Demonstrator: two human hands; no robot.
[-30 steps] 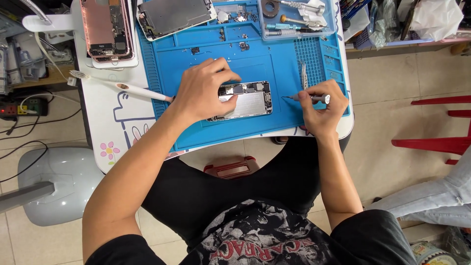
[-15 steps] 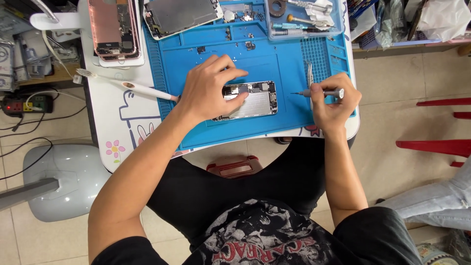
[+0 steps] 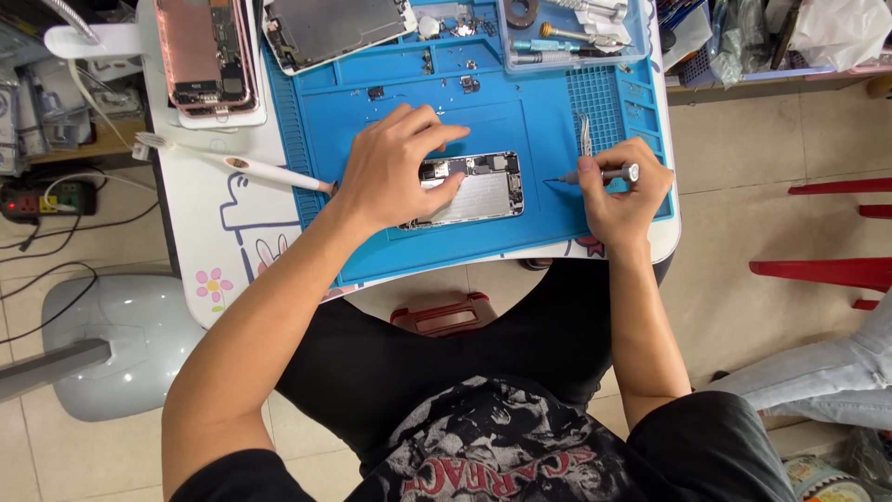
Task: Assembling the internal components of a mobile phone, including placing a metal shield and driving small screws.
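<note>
An opened phone body [image 3: 478, 191] lies face up in the middle of a blue repair mat [image 3: 548, 102]. My left hand [image 3: 390, 167] rests on its left half, fingers spread over the circuit parts. My right hand [image 3: 623, 191] grips a small grey screwdriver [image 3: 595, 174] held level, its tip pointing left and just right of the phone. A pair of tweezers [image 3: 585, 135] lies on the mat just above that hand.
A white toothbrush [image 3: 232, 163] lies at the mat's left edge. A pink phone back [image 3: 200, 51], a detached screen [image 3: 339, 23] and a tool tray [image 3: 567, 28] sit at the far side. A red stool [image 3: 836, 270] stands on the right, a white lamp base [image 3: 111, 339] left.
The view has shifted slightly. My right hand has lifted the screwdriver a little off the mat; my left hand stays on the phone.
</note>
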